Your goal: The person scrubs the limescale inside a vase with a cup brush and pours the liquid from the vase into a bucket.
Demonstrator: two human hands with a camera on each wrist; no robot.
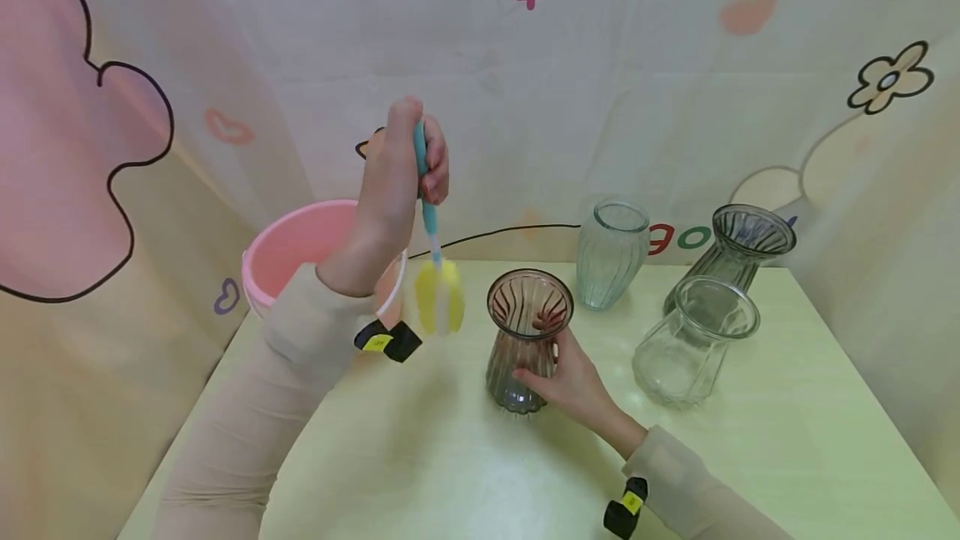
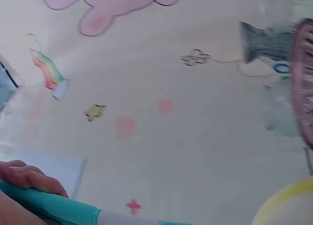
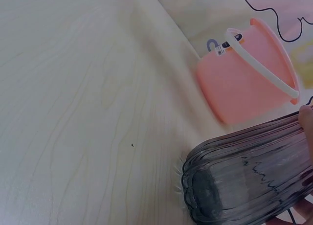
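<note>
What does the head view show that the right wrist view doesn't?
Only the head view shows the left hand gripping the bottle brush, plus three more glass vases: pale green, dark grey, clear. Only the right wrist view shows the brown vase's base up close. Both show the brown ribbed vase, pink bucket and table.

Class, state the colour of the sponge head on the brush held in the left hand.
Yellow: the sponge head shows best in the head view.
</note>
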